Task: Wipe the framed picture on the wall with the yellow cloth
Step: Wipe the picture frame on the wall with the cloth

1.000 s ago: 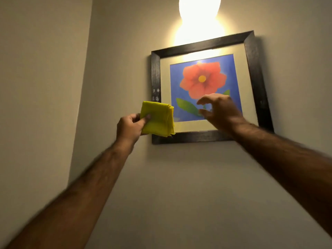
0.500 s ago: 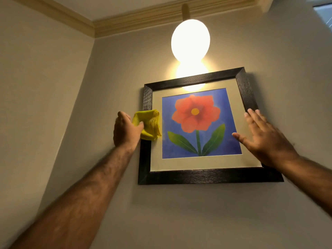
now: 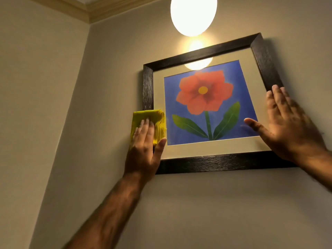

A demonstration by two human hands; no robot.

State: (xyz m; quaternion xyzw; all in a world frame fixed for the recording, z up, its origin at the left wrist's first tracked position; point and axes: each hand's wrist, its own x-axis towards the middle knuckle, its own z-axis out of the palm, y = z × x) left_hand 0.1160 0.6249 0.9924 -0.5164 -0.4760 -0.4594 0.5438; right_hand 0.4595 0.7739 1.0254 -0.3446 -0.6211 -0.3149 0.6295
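A framed picture (image 3: 201, 59) with a dark wooden frame hangs on the beige wall, tilted slightly; it shows a red flower with green leaves on blue. My left hand (image 3: 145, 151) lies flat on a folded yellow cloth (image 3: 159, 121), pressing it against the frame's lower left side and the cream mat. My right hand (image 3: 289, 128) rests open, fingers spread, against the frame's right side, its thumb on the glass by the picture's lower right corner.
A glowing round lamp (image 3: 193, 14) hangs just above the frame, and it reflects in the glass. The room corner (image 3: 84, 56) runs down at the left, with cornice moulding at the ceiling.
My left hand slid the cloth down the frame's left side and flattened onto it. My right hand stayed on the right side of the frame. The view came closer.
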